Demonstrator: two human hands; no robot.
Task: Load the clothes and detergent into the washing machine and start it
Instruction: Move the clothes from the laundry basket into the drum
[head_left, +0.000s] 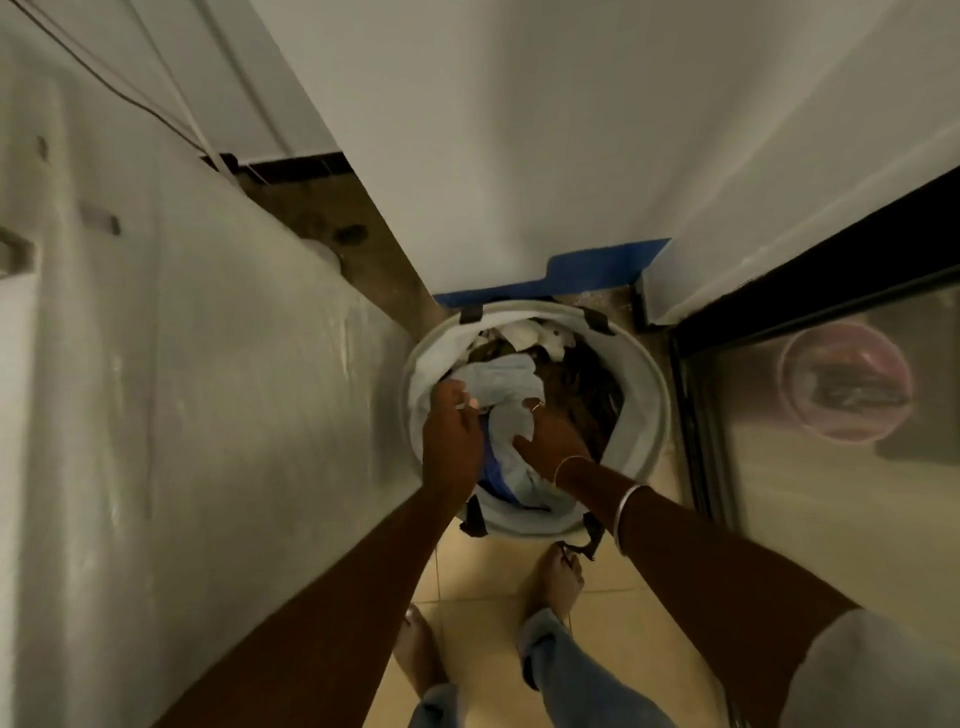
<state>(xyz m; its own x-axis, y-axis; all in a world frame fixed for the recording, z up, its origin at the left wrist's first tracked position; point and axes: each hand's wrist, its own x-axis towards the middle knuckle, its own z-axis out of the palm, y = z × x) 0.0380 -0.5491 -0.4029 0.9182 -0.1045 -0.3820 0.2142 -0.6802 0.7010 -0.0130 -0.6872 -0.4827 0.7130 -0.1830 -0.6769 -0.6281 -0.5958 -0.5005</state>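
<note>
A round white laundry basket (644, 384) with dark strap handles stands on the floor straight below me. It holds a pale blue-white garment (506, 382) on top, dark brown clothes (587, 384) at the right and white pieces (530, 332) at the back. My left hand (451, 441) grips the pale garment at its left edge, fingers curled into the cloth. My right hand (548, 434) is pushed down into the same garment from the right, and its fingertips are buried in the fabric. No washing machine or detergent shows in this view.
A grey concrete ledge (208, 395) runs along the left. A white wall (519, 156) with a blue strip (587, 270) at its foot stands behind the basket. A dark-framed glass door (831, 426) at the right shows a pink tub (844, 382) behind it. My bare feet (558, 577) stand on beige tiles.
</note>
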